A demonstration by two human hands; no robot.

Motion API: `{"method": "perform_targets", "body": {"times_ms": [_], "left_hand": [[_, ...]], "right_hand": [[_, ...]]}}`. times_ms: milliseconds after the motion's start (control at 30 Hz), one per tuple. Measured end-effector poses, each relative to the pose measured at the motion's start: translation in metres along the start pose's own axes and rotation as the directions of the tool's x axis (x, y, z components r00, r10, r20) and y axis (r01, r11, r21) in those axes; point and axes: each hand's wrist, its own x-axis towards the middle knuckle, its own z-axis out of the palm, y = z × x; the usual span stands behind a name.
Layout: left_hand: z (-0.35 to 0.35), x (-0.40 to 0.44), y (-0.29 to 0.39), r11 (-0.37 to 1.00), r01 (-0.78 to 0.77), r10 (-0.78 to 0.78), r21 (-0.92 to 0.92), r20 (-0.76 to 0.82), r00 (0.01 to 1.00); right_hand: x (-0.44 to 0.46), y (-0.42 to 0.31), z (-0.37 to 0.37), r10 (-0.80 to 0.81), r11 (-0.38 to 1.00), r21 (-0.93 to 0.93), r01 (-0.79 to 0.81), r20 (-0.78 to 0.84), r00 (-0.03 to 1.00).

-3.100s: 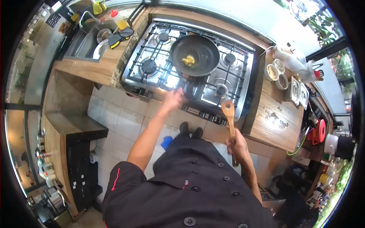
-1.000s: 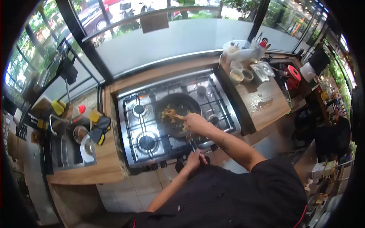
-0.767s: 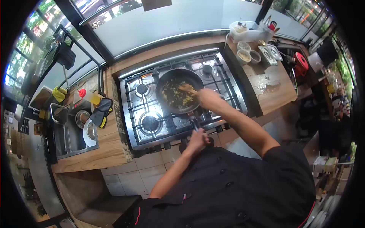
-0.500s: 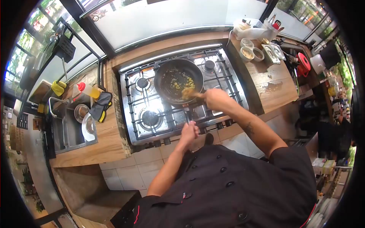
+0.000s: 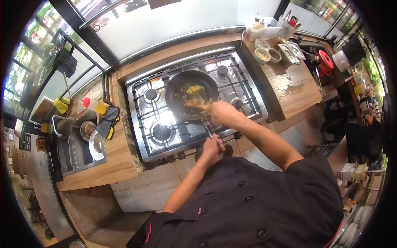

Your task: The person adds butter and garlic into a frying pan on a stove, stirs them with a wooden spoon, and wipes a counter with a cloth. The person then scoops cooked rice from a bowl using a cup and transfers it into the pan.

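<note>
A dark frying pan [image 5: 175, 93] sits on the gas stove [image 5: 144, 155], over the burners toward the back. Yellowish chopped food [image 5: 192, 89] lies in it, mostly in a clump near the middle. My left hand [image 5: 212, 149] is closed around the pan's handle [image 5: 207, 129]. In my right hand [image 5: 223, 113], held above the pan's near right rim, is a wooden spatula [image 5: 196, 103]. Its flat end is down among the food, slightly blurred. The exact grip of my right fingers is partly hidden by the back of the hand.
On the left are a sink [image 5: 74, 144], a squeeze bottle [image 5: 96, 106] with a red cap and a dark cloth [image 5: 108, 120]. Small bowls [image 5: 262, 55], metal containers [image 5: 289, 53] and a red-handled item [image 5: 326, 63] stand on the right counter.
The spatula and my right hand have moved left and toward me. The food has gathered into a clump farther up in the pan. My left hand stays on the handle.
</note>
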Motion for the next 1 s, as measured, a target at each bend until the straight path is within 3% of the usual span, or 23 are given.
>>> {"method": "perform_targets", "body": {"times_ms": [33,67,133,200,233,300,333,367,433,533,600,667,767,833,867,967,1000], "left_hand": [[-0.02,0.016,-0.003,0.995,-0.095,0.096,-0.02,0.059,0.994],[-0.027,0.017,0.006,0.988,-0.145,0.144,0.06,0.014,0.989],[-0.026,0.015,-0.002,0.99,-0.135,0.134,0.035,0.031,0.991],[0.002,-0.01,-0.013,0.998,-0.065,0.067,-0.016,0.103,0.992],[0.007,-0.011,-0.022,0.999,-0.017,0.023,-0.047,0.131,0.991],[0.0,-0.003,-0.007,0.998,-0.023,0.031,-0.067,0.115,0.993],[-0.011,0.0,-0.001,0.994,-0.02,0.029,-0.103,0.085,0.996],[-0.022,0.011,0.007,0.992,-0.123,0.122,0.008,0.047,0.991],[-0.029,0.009,0.004,0.991,-0.132,0.132,0.004,0.036,0.991],[0.001,-0.011,-0.014,0.999,0.024,-0.02,-0.045,0.07,0.997],[-0.005,-0.004,-0.001,0.999,0.042,-0.042,-0.021,0.032,0.999],[-0.035,0.013,0.008,0.987,-0.139,0.136,0.078,0.038,0.99],[-0.034,0.013,0.008,0.991,-0.129,0.128,0.02,0.058,0.99],[-0.027,0.01,0.007,0.992,-0.123,0.123,-0.006,0.081,0.989],[-0.028,0.009,0.005,0.992,-0.124,0.124,-0.006,0.079,0.989],[-0.032,0.011,-0.001,0.986,-0.158,0.157,0.048,0.019,0.987],[-0.034,0.014,0.0,0.987,-0.152,0.151,0.059,0.03,0.988]], "right_hand": [[-0.009,0.002,-0.003,0.019,0.999,-0.046,-0.018,0.033,0.999],[-0.008,0.003,-0.013,0.053,0.994,-0.101,-0.046,0.069,0.996],[-0.006,0.003,-0.031,0.119,0.973,-0.213,-0.087,0.142,0.983],[0.015,-0.007,-0.035,0.169,0.985,-0.055,-0.165,0.08,0.982],[0.019,-0.015,-0.028,0.141,0.988,0.061,-0.141,0.004,0.99],[0.016,-0.022,-0.023,-0.008,0.999,-0.05,0.01,0.045,0.999],[0.009,-0.022,-0.025,-0.014,0.995,-0.098,0.024,0.099,0.995],[0.001,-0.022,-0.028,-0.021,0.989,-0.144,0.043,0.152,0.988],[-0.001,-0.012,-0.035,0.049,0.977,-0.214,-0.014,0.159,0.986],[0.016,-0.025,-0.041,0.114,0.993,0.006,-0.115,0.073,0.991],[0.013,-0.024,-0.027,-0.023,1.0,-0.001,0.023,0.067,0.998],[0.001,-0.027,-0.043,-0.045,0.996,-0.064,0.053,0.119,0.992],[-0.013,0.007,-0.039,-0.078,0.997,-0.02,0.079,0.061,0.995],[-0.011,0.031,-0.024,0.074,0.989,0.137,-0.049,-0.186,0.98],[-0.013,0.032,-0.016,0.072,0.989,0.137,-0.047,-0.186,0.98],[-0.038,0.039,0.028,0.236,0.886,0.452,-0.1,-0.255,0.938],[-0.044,0.051,0.05,0.179,0.911,0.408,-0.062,-0.254,0.95]]}}
